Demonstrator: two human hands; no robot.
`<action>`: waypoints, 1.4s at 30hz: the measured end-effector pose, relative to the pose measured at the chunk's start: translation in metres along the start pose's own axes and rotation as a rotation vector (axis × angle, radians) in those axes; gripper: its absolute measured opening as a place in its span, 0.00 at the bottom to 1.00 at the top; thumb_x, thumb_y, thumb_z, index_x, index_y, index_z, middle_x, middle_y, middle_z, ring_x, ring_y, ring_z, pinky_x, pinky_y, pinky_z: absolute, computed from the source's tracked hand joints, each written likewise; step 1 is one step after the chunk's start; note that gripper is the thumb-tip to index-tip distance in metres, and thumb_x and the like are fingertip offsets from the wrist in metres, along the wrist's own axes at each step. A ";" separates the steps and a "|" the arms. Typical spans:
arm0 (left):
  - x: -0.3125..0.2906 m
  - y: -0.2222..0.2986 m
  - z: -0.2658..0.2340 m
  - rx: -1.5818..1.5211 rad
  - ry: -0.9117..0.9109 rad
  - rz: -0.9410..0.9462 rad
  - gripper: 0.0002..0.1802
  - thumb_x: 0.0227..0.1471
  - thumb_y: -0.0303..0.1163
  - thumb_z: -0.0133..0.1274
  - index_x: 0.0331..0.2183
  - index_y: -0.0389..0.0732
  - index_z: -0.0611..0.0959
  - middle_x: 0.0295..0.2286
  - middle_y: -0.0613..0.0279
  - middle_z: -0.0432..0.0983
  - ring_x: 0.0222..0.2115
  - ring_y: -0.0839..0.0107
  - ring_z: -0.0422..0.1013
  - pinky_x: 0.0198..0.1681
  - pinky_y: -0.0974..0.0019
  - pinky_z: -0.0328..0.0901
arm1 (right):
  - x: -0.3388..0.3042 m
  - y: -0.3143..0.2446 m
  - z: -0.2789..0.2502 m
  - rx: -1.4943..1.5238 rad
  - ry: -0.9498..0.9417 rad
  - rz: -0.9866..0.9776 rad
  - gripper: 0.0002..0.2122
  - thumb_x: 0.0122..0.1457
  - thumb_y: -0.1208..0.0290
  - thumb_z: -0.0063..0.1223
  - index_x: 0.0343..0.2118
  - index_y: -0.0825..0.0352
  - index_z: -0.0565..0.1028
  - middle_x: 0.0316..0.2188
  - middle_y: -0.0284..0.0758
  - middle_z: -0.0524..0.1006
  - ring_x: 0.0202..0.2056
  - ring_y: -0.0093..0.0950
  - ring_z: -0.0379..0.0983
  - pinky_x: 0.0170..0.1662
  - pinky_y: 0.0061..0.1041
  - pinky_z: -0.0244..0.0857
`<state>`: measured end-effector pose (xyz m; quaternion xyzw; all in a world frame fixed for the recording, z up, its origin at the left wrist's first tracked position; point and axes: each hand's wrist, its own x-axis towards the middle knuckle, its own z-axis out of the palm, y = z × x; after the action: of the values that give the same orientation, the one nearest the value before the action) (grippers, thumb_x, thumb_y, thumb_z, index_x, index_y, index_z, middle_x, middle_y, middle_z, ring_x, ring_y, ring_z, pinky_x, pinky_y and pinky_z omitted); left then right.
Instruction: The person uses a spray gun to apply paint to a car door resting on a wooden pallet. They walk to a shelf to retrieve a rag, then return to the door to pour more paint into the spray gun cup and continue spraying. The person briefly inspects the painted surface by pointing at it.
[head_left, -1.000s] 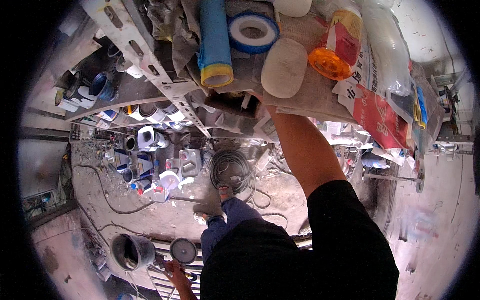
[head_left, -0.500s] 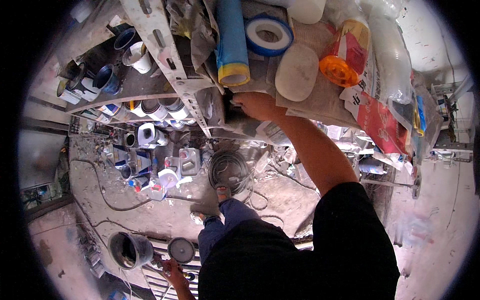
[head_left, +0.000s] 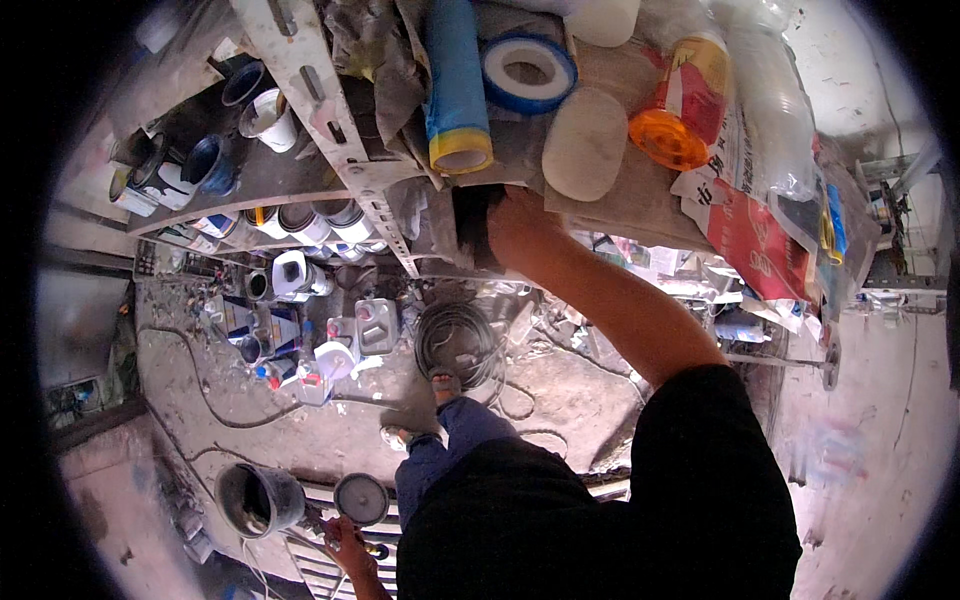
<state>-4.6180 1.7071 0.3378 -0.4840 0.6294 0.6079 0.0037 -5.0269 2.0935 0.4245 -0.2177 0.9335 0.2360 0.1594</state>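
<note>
The right hand (head_left: 522,230) reaches into a dark recess (head_left: 469,215) below the blue roll (head_left: 455,85); I can't tell its grip. The left hand (head_left: 347,545) grasps a tool (head_left: 318,528) beside a bucket (head_left: 289,500).

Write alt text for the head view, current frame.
A person's right hand reaches into a dark opening below a cluttered shelf, fingers hidden. Low on the left, the left hand is near a grey bucket; its grip is unclear. On the shelf lie a blue roll, a blue-and-white ring and an orange-bottomed bottle.
</note>
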 end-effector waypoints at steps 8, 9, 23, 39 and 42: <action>-0.006 0.005 0.006 -0.007 0.103 -0.002 0.09 0.47 0.30 0.56 0.22 0.44 0.71 0.16 0.73 0.61 0.15 0.82 0.55 0.18 0.75 0.51 | 0.021 -0.007 -0.023 0.327 -0.034 0.217 0.08 0.47 0.73 0.47 0.26 0.68 0.78 0.27 0.42 0.77 0.30 0.36 0.76 0.33 0.39 0.70; -0.006 0.005 0.006 -0.006 0.088 0.010 0.09 0.47 0.30 0.56 0.22 0.44 0.71 0.16 0.73 0.61 0.15 0.81 0.56 0.18 0.75 0.51 | 0.027 -0.005 -0.015 0.329 0.079 0.197 0.08 0.48 0.73 0.47 0.28 0.68 0.77 0.30 0.43 0.77 0.33 0.36 0.76 0.35 0.40 0.70; -0.007 -0.005 -0.003 -0.093 0.096 -0.043 0.08 0.47 0.30 0.56 0.26 0.46 0.71 0.19 0.73 0.62 0.18 0.82 0.56 0.19 0.76 0.49 | 0.117 0.006 0.106 0.149 -0.011 0.174 0.14 0.53 0.69 0.43 0.40 0.69 0.73 0.40 0.45 0.74 0.42 0.42 0.71 0.42 0.45 0.65; 0.002 -0.066 -0.020 -0.249 0.372 -0.217 0.15 0.48 0.31 0.55 0.38 0.45 0.69 0.26 0.63 0.72 0.18 0.78 0.62 0.18 0.75 0.56 | 0.128 0.057 0.079 0.296 -0.078 0.034 0.12 0.53 0.70 0.44 0.35 0.70 0.74 0.37 0.43 0.75 0.42 0.42 0.71 0.43 0.40 0.65; 0.006 -0.085 -0.037 -0.087 0.170 -0.057 0.19 0.46 0.34 0.54 0.38 0.42 0.65 0.27 0.59 0.68 0.23 0.70 0.63 0.20 0.66 0.58 | 0.128 0.065 0.076 0.333 -0.025 0.085 0.11 0.53 0.70 0.44 0.36 0.69 0.74 0.37 0.43 0.75 0.42 0.42 0.70 0.43 0.40 0.65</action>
<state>-4.5476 1.6922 0.2791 -0.5514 0.5866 0.5908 -0.0536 -5.1525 2.1415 0.3341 -0.1454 0.9661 0.0873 0.1948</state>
